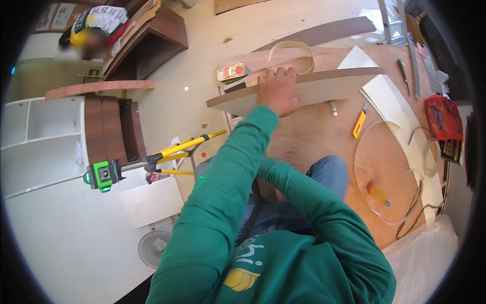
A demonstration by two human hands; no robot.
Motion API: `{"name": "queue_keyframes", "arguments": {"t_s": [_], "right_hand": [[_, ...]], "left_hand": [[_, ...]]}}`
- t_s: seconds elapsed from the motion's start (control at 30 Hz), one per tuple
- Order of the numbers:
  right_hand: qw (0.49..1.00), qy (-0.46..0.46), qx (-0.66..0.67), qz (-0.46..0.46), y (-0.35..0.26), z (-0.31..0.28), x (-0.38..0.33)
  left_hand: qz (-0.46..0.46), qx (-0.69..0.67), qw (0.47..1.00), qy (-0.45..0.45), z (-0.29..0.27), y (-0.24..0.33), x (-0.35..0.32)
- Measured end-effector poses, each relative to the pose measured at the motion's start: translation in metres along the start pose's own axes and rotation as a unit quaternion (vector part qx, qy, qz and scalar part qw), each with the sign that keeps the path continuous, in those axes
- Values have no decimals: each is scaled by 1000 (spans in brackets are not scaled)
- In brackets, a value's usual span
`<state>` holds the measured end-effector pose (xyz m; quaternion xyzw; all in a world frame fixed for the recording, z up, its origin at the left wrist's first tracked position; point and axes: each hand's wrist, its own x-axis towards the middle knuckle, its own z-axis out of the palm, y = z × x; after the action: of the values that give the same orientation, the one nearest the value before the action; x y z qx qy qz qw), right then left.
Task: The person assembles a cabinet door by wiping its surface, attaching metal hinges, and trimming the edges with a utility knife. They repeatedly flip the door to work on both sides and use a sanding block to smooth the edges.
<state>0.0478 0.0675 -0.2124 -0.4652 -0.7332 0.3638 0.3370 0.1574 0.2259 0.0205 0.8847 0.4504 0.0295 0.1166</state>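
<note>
My left hand (279,92) is closed over the upper edge of a long panel (324,87). The panel has a pale face and a brown edge, and lies across the far part of the wooden worktable (314,134). My fingers curl over its far side, so their tips are hidden. My right sleeve (283,177) runs in under my left forearm, and the right hand is hidden there. Near the panel, a small pale piece (333,108) lies on the table. To its right is a yellow utility knife (359,123).
A coil of edging strip (291,57) and a yellow can (232,72) stand beyond the panel. On my left, a green laser level (104,175) is by a yellow tripod (185,148). A loose strip loop (357,167) lies at right. Another person (98,25) is at far left.
</note>
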Motion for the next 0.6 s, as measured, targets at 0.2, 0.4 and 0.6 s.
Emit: {"name": "queue_keyframes", "arguments": {"t_s": [0.2, 0.4, 0.6], "right_hand": [[943, -134, -56, 299, -37, -158, -53], [885, 357, -298, 27, -77, -356, -23], [911, 180, -358, 100, -57, -409, 0]], "left_hand": [[39, -10, 997, 60, 9, 0, -9], [121, -135, 945, 271, 3, 0, -28], [125, -159, 901, 383, -21, -3, -57]]}}
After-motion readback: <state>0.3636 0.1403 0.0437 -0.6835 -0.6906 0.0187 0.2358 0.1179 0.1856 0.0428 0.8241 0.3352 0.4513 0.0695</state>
